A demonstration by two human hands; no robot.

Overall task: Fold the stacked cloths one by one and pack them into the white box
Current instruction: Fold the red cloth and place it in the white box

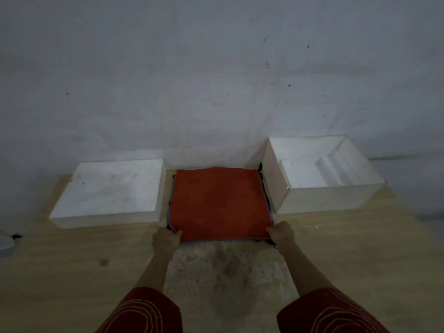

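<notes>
Far-left of the table (72,260): closed white block, possibly a lid (113,188), flat near the back edge. Left hand (165,240) pinches the near-left corner of the orange cloth (218,200), fingers curled. Cloth lies flat on top of the stack, mid-table at the back edge; darker cloth edges (267,198) show under it. Right hand (281,233) pinches the near-right corner likewise. White box (319,195) stands open just beside the stack, at the back-right.

both hands (223,236) pinching red cloth's (219,203) near corners, white box (322,191) right
</notes>
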